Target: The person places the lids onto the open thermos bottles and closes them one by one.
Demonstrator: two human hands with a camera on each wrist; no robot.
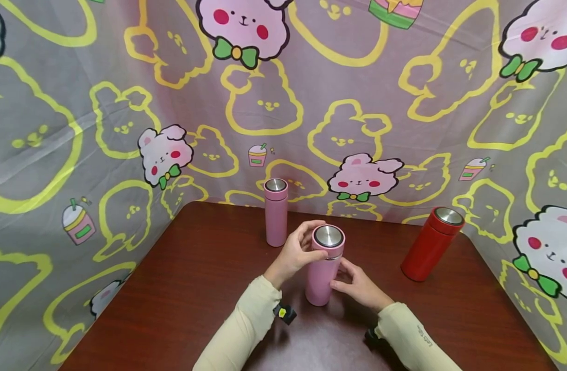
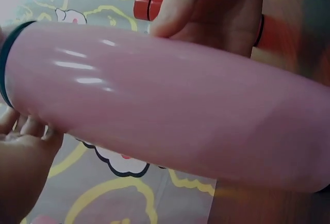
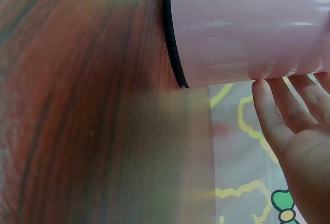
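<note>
The middle flask [image 1: 321,281] is upright between the two hands, with the left hand [image 1: 293,254] round its upper left side and the right hand [image 1: 361,289] lower down, at its right side. Behind the middle flask and to its left, the rear flask [image 1: 276,221] stands on the worktop [image 1: 195,278], near the back edge. Well to the right and somewhat farther back than the middle flask, the side flask [image 1: 424,251] stands near the worktop's right edge. Cloth [image 1: 288,139] lies behind the worktop and along its left and right sides
</note>
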